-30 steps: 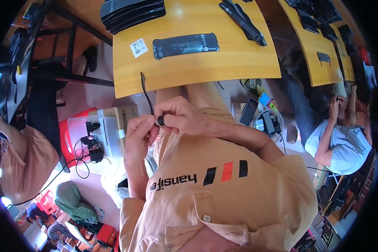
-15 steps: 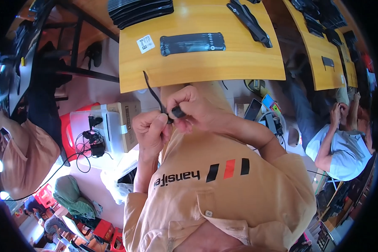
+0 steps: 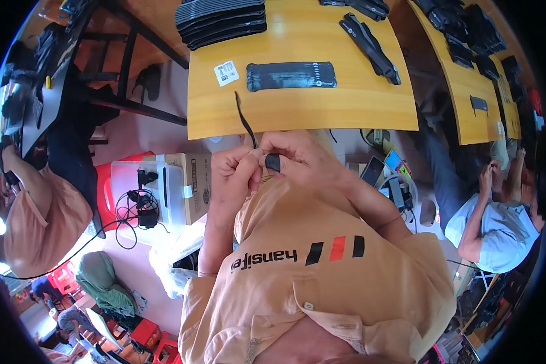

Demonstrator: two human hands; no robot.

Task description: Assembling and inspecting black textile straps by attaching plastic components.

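Just in front of my chest, short of the table's near edge, both hands meet. My left hand (image 3: 233, 173) pinches a thin black strap (image 3: 244, 118), whose free end sticks up past the table edge. Touching it from the right, my right hand (image 3: 306, 159) has its fingers closed at the same spot. A black band (image 3: 273, 162) lies across its thumb; whether it is a wrap or part of the strap I cannot tell. What sits between the fingertips is hidden. Beyond them, a flat black pouch-like package (image 3: 291, 76) lies on the table.
The yellow table (image 3: 346, 109) also carries a stack of black packages (image 3: 221, 24), a white label (image 3: 227, 73) and a folded black strap bundle (image 3: 370, 47). At left stand a cardboard box (image 3: 195, 188) and a clear bin with black cables (image 3: 141, 203). Other people sit on both sides.
The hands and strap have shifted slightly to the right in view, as has the table. The strap's free end stands a little more upright. My fingers remain closed together.
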